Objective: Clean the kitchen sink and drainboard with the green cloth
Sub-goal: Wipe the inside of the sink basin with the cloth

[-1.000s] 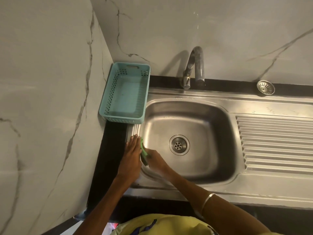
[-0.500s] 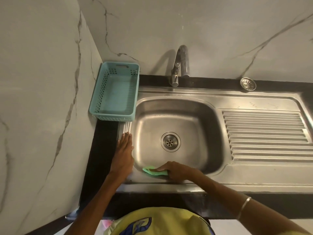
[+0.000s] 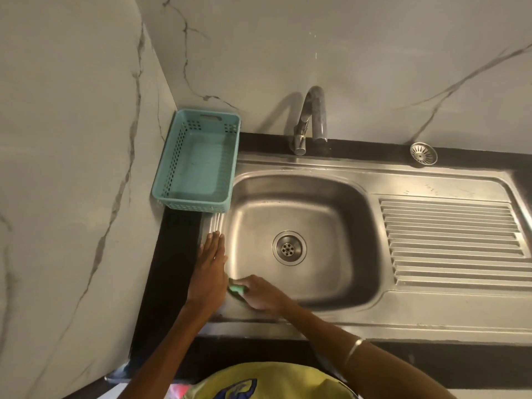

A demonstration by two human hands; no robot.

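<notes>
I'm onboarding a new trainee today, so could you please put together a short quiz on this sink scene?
1. True or false: the right hand presses the crumpled green cloth against the stainless steel sink basin.
2. What lies on the black ledge right of the curved chrome tap?
3. The left hand rests: A) in the perforated teal plastic basket B) flat on the basin's left rim C) on the ridged steel drainboard.

Key: 1 true; 2 a round metal strainer; 3 B.

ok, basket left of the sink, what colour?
Light teal, with perforated sides, clearest in the head view: the basket sits in the corner beside the sink.
</notes>
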